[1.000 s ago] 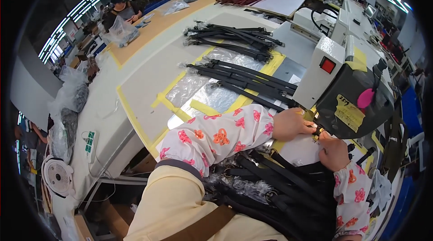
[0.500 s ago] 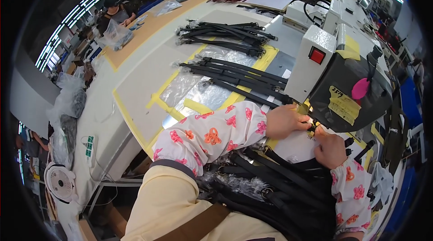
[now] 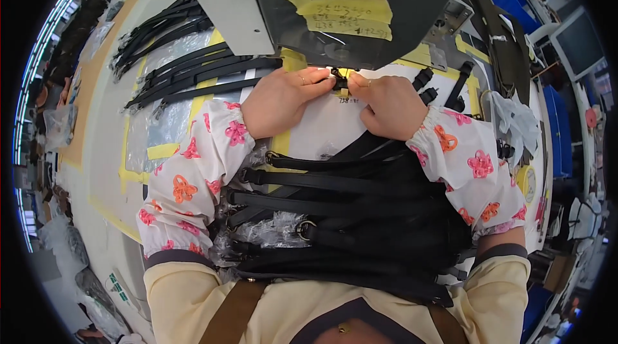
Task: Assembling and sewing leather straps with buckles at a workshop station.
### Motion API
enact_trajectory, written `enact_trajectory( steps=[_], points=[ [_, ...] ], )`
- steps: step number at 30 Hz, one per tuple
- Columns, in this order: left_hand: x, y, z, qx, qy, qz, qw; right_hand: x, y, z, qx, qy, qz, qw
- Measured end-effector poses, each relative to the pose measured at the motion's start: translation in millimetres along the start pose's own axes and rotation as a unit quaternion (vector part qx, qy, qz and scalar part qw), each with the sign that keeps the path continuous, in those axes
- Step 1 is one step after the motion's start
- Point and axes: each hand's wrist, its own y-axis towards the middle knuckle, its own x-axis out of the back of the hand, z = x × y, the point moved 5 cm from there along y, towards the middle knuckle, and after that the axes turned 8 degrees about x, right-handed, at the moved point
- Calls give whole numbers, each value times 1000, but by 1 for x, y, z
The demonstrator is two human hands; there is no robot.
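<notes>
My left hand (image 3: pixel 281 99) and my right hand (image 3: pixel 398 107) meet under the dark head of a machine (image 3: pixel 315 0), which looks like an industrial sewing machine. A small black strap piece (image 3: pixel 340 80) with what seems to be a buckle lies in bright light between my fingertips. My left fingers are together and press on it from the left. My right hand is closed, with thumb and forefinger gripping it from the right. The rest of this strap is hidden. Below my hands, a pile of black straps (image 3: pixel 347 205) with metal rings and plastic wrap covers the near table edge and my lap.
Bundles of black straps (image 3: pixel 193 77) lie at the left on plastic sheeting and yellow tape. Black strap ends (image 3: pixel 458 83) stick out right of the machine. A grey plastic bag (image 3: pixel 515 122) and a roll of yellow tape (image 3: pixel 526 183) sit farther right. A screen (image 3: pixel 579 41) stands beyond.
My view has swung to the right and downward, bringing the machine head to the top middle. Both hands stay at the small black piece under it.
</notes>
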Motion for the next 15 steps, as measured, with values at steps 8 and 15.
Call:
enact_trajectory(
  steps=[8, 15],
  points=[
    [-1, 6, -5, -8, 8, -17, 1000, -1, -3, -5, -26, -4, 28, 999],
    [5, 7, -3, 2, 25, -28, 999, 2, 1, -5, 24, -12, -82, 996]
  ],
)
